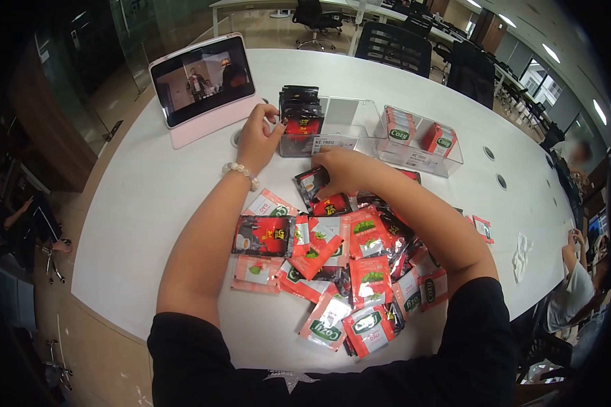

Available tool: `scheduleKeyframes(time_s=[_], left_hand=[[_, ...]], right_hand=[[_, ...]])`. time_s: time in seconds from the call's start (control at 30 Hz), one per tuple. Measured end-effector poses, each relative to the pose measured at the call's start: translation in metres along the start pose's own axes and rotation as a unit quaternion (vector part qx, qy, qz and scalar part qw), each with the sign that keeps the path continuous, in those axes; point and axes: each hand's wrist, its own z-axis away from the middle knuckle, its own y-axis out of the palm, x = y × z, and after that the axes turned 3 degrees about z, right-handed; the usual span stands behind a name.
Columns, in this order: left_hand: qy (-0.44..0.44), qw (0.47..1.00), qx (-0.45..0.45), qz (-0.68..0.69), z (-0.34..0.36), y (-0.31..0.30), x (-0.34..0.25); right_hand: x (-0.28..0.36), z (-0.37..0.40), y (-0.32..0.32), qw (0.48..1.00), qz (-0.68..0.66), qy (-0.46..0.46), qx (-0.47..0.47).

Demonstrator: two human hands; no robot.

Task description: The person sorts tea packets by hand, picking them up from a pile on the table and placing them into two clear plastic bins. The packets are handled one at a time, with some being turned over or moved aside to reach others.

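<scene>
My left hand, with a beaded bracelet at the wrist, has its fingers curled at the left side of a clear plastic box. Black-and-red coffee sachets stand upright in that box's left compartment, touching or very near the fingertips. What those fingers hold, if anything, is hidden. My right hand reaches down in front of the box, fingers closed on a black coffee sachet at the top of the pile. Below both forearms lies a loose heap of red-and-white Cozy tea sachets mixed with more coffee sachets.
A second clear box holding Cozy sachets adjoins on the right. At the back left a tablet stands on a pink cover. A crumpled tissue lies near the white table's right edge. Other people sit farther off.
</scene>
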Motion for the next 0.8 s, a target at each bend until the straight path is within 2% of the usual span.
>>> scheduleKeyframes(time_s=[0.03, 0.13, 0.17, 0.27, 0.3, 0.4, 0.43, 0.53, 0.57, 0.67, 0.7, 0.8], left_hand=[[-0.003, 1.000, -0.001, -0.003, 0.000, 0.000, -0.001], [-0.006, 1.000, -0.007, -0.010, 0.001, 0.000, -0.001], [-0.003, 1.000, -0.010, -0.008, 0.000, 0.000, 0.000], [-0.007, 1.000, -0.010, -0.011, 0.000, 0.001, 0.001], [-0.012, 1.000, -0.009, -0.014, 0.000, 0.001, 0.000], [-0.015, 1.000, -0.008, -0.018, 0.001, 0.001, 0.000], [-0.014, 1.000, -0.008, -0.018, 0.001, 0.001, 0.001], [-0.022, 0.999, -0.010, -0.022, 0.001, 0.002, 0.001], [-0.025, 0.999, -0.011, -0.025, 0.001, 0.001, 0.001], [-0.027, 0.999, -0.013, -0.033, 0.001, 0.001, -0.001], [-0.024, 0.999, -0.013, -0.035, 0.001, 0.002, -0.001], [-0.034, 0.998, -0.009, -0.043, -0.001, 0.002, -0.001]], right_hand=[[0.001, -0.001, -0.001, 1.000, -0.004, -0.014, -0.012], [0.014, 0.014, -0.012, 0.976, -0.197, 0.017, -0.092], [0.019, 0.021, -0.014, 0.965, -0.222, -0.026, -0.135], [0.034, 0.040, -0.012, 0.927, -0.362, 0.049, -0.082], [0.027, 0.040, 0.002, 0.919, -0.386, 0.014, -0.082], [0.021, 0.041, 0.023, 0.886, -0.462, 0.036, 0.010], [0.024, 0.041, 0.028, 0.853, -0.521, 0.033, 0.005], [0.029, 0.045, 0.016, 0.875, -0.472, 0.099, -0.055], [0.022, 0.040, 0.018, 0.881, -0.453, 0.066, -0.120], [0.032, 0.051, -0.029, 0.942, -0.275, 0.100, -0.163], [0.030, 0.052, -0.030, 0.964, -0.124, 0.075, -0.224], [0.037, 0.051, -0.036, 0.979, -0.027, 0.084, -0.182]])
